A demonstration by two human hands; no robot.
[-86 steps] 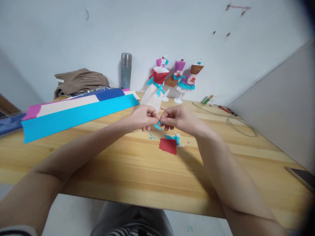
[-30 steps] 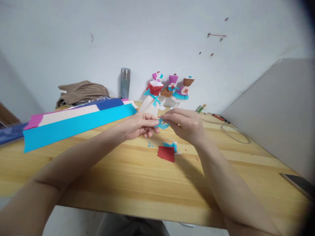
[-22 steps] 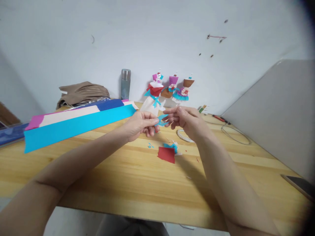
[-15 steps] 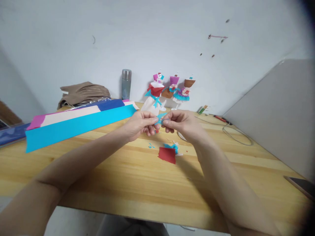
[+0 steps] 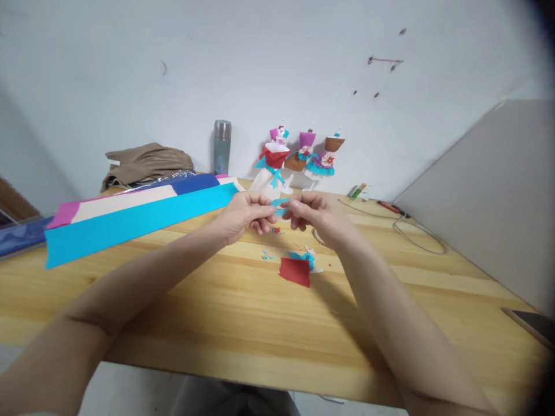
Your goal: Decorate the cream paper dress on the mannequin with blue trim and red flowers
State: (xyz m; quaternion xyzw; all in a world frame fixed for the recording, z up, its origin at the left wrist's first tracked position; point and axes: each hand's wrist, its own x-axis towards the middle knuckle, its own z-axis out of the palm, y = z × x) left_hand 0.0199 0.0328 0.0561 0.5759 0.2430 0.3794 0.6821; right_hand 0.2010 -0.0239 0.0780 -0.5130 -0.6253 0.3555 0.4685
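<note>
Above the middle of the table, my left hand point(image 5: 249, 216) pinches one side of a small blue paper piece point(image 5: 281, 203) between thumb and forefinger. My right hand point(image 5: 318, 216) has its thumb and fingers closed on the other side of the same piece, and the fingertips hide part of it. On the wood below lie a red paper piece point(image 5: 295, 272), crumpled blue paper scraps point(image 5: 309, 259) and tiny blue bits point(image 5: 266, 255). Behind my hands stand several small paper-dressed figures, among them one with a red top and blue bow point(image 5: 276, 157).
Long folded strips of blue crepe paper point(image 5: 143, 222) lie at left, in front of a brown cloth point(image 5: 150, 164). A flask point(image 5: 222, 147) stands against the wall. At right are a cable point(image 5: 418, 242), a red-handled tool point(image 5: 388, 208) and a phone-like dark object point(image 5: 531, 326).
My fingertips have moved slightly apart, and more of the blue paper piece shows between them. Things on the table stay in place.
</note>
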